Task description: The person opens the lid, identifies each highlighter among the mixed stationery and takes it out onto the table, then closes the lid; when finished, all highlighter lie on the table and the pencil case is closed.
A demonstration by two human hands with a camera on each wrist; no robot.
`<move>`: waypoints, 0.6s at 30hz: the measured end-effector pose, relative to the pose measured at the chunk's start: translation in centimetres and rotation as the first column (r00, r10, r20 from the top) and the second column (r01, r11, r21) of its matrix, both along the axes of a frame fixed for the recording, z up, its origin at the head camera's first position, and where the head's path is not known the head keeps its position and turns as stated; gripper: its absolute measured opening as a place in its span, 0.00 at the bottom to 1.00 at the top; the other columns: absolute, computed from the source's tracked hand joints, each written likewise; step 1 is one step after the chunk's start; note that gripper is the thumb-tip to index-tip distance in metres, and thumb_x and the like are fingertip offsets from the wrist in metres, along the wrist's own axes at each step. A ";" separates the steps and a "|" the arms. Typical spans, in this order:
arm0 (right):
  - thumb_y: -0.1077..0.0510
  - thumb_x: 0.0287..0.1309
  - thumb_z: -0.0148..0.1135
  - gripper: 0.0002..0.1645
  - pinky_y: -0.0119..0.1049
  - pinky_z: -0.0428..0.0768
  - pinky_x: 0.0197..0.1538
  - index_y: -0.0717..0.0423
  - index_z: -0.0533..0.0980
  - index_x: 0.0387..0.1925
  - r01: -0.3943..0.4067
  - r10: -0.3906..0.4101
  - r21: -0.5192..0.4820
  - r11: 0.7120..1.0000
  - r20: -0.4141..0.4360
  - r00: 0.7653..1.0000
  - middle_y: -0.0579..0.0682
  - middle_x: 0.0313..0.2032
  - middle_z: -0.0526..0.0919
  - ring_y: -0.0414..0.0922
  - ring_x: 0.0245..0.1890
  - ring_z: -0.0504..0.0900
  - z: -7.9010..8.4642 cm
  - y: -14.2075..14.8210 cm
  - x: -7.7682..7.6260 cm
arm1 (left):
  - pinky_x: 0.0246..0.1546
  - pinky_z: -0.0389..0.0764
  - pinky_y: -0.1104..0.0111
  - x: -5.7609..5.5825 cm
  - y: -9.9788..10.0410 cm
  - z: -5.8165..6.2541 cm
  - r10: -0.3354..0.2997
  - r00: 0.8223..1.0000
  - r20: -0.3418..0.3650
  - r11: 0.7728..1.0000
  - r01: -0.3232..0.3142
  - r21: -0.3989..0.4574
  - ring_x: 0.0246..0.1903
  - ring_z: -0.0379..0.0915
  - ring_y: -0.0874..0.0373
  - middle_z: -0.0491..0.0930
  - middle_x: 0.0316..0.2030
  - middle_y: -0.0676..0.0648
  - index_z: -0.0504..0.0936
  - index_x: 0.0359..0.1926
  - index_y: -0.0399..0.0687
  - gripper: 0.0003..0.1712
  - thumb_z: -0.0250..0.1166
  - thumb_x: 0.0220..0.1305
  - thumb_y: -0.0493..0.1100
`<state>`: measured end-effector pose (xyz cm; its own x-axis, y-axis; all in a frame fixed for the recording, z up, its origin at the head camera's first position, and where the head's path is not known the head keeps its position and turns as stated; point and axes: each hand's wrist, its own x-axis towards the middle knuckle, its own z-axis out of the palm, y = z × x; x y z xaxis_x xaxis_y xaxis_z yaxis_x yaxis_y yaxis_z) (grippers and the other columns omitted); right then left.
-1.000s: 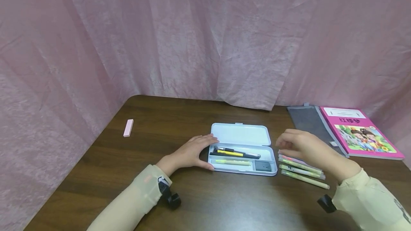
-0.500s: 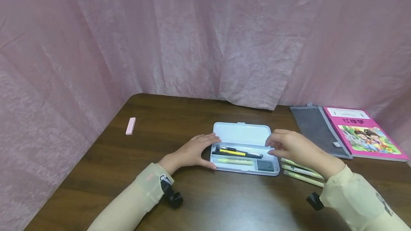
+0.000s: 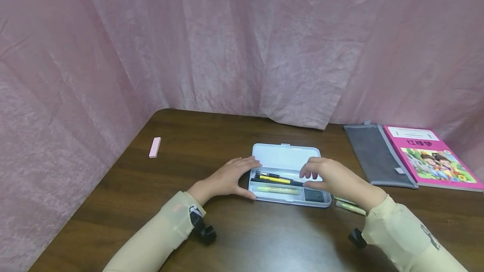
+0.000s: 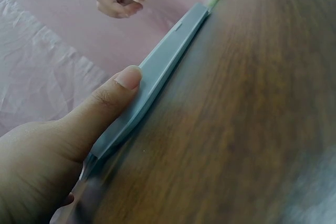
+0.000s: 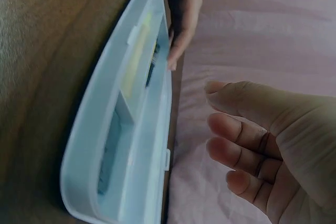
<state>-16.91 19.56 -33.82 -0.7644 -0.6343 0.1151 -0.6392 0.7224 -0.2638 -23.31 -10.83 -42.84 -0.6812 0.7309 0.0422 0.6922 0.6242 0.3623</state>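
Note:
A pale blue pencil case point(image 3: 286, 157) lies on the table with its lid folded back. My left hand point(image 3: 227, 179) grips its left end, the thumb against the front wall in the left wrist view and the fingers at the back. Inside are dark and yellow pens point(image 3: 275, 179), a pale green highlighter point(image 3: 277, 189) and a dark grey block point(image 3: 314, 196) in the front right compartment. Above the case's right half hovers my right hand point(image 3: 330, 175). Its fingers are loosely bent and hold nothing in the right wrist view point(image 5: 262, 145).
Light green pens point(image 3: 349, 208) lie right of the case, partly hidden by the right forearm. A grey pouch point(image 3: 378, 154) and a pink book point(image 3: 435, 156) sit at the back right. A small pink-white bar point(image 3: 155, 147) lies far left. Pink curtain point(image 3: 227, 45) hangs behind the table.
My right hand has moved left, from over the pens on the table to above the right part of the pencil case. The left hand has stayed on the case.

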 end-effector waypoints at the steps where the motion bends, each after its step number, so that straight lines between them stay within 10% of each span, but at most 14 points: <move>1: 0.59 0.52 0.70 0.09 0.30 0.80 0.36 0.49 0.82 0.38 -0.003 0.003 0.001 1.000 0.008 1.000 0.40 0.36 0.82 0.36 0.34 0.80 -0.2 -0.2 -0.1 | 0.74 0.52 0.54 0.0 0.0 0.0 -0.001 1.000 -0.003 1.000 0.001 -0.001 0.75 0.48 0.58 0.58 0.73 0.52 0.61 0.71 0.58 0.54 0.68 0.46 0.72; 18: 0.58 0.52 0.70 0.10 0.29 0.78 0.36 0.49 0.83 0.39 -0.031 0.031 0.003 1.000 0.089 0.996 0.39 0.32 0.80 0.33 0.31 0.75 -3.4 -3.0 -0.9 | 0.74 0.53 0.54 0.0 -0.1 -0.1 -0.005 1.000 0.002 1.000 0.005 0.009 0.75 0.48 0.59 0.58 0.73 0.53 0.61 0.71 0.58 0.53 0.68 0.47 0.72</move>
